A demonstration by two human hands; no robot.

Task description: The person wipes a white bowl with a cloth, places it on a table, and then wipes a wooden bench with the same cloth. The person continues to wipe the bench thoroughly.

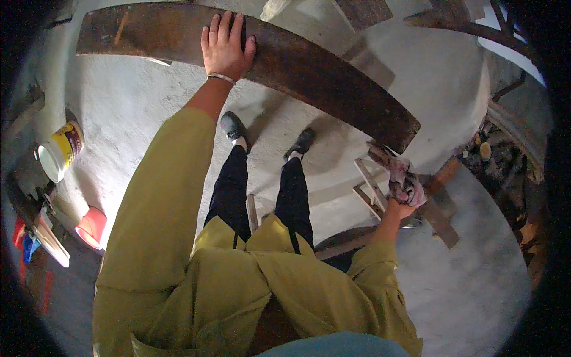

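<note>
A long, dark brown wooden plank (312,67), possibly a bench top, stretches across the upper part of the view and looks bowed by the lens. My left hand (226,51) lies flat on its upper face, left of the middle, fingers slightly apart and holding nothing. Lower right, beside the plank's right end, my right hand (400,208) clutches a crumpled, stained pinkish cloth (407,182). A dark wooden piece (380,154) shows just above the cloth. Whether the cloth touches it I cannot tell.
A white plastic bucket with a yellow label (67,149) and a red bucket (92,226) are at left. Near my right hand are a small wooden frame (370,189) and a loose board (441,223). Mixed debris (504,178) lines the right side. My feet stand on the concrete floor (147,98).
</note>
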